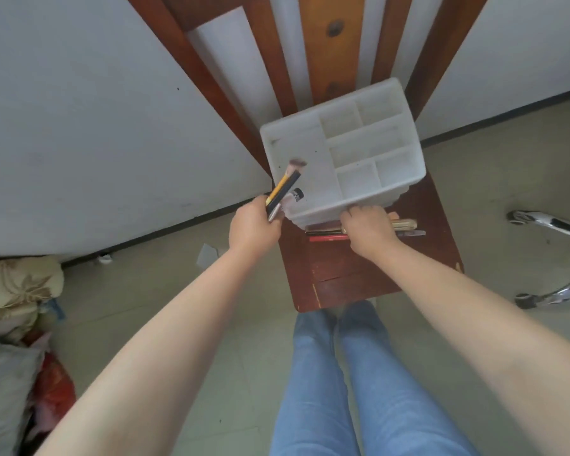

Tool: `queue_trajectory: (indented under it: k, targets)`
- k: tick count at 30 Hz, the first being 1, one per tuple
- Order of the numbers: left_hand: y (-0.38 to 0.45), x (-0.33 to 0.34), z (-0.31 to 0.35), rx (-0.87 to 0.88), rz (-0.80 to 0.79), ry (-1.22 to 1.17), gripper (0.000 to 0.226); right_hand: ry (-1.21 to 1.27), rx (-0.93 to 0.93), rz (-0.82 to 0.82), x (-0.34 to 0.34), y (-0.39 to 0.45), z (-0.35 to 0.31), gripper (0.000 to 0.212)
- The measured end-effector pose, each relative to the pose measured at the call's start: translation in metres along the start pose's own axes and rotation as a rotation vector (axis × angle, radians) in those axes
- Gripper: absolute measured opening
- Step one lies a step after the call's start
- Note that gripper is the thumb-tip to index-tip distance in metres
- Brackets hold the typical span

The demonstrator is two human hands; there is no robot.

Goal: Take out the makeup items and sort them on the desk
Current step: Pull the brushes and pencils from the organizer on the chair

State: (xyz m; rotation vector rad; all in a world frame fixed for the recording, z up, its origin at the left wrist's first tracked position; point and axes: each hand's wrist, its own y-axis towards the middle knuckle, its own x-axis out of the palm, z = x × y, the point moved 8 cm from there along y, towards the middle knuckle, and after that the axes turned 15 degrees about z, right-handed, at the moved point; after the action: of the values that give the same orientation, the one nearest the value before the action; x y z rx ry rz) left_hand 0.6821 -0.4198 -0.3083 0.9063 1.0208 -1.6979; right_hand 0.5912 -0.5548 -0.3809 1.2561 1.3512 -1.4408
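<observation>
A white plastic organizer [303,179] with several empty compartments stands on a wooden chair seat [359,278]. My left hand [254,225] is shut on a bunch of makeup items [285,187]: a yellow-handled brush, a black pencil and a small tube with a black cap, held over the organizer's left corner. My right hand [369,230] rests at the organizer's front edge, fingers curled on several pencils and brushes [405,227] lying on the seat. A red pencil [328,238] lies beside that hand.
The chair's slatted back [336,44] rises behind the organizer. A chrome chair base [553,258] stands on the floor at right. Bundled fabric and bags [17,311] lie at left. My jeans-covered legs [343,390] are below the seat.
</observation>
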Motion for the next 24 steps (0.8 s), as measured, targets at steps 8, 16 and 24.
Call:
queue_trajectory:
  k: [8,16,24]
  targets:
    - [-0.005,0.005,0.048,0.245,-0.172,0.115,0.024,0.115,0.266,-0.015,-0.027,-0.061,0.039,0.03]
    - [-0.092,0.031,0.213,1.03,-0.319,0.393,0.029,0.058,0.971,0.124,-0.106,-0.223,0.116,0.027]
    - [-0.383,0.047,0.298,1.867,-0.4,0.425,0.027,-0.072,1.625,0.16,-0.159,-0.513,0.044,0.033]
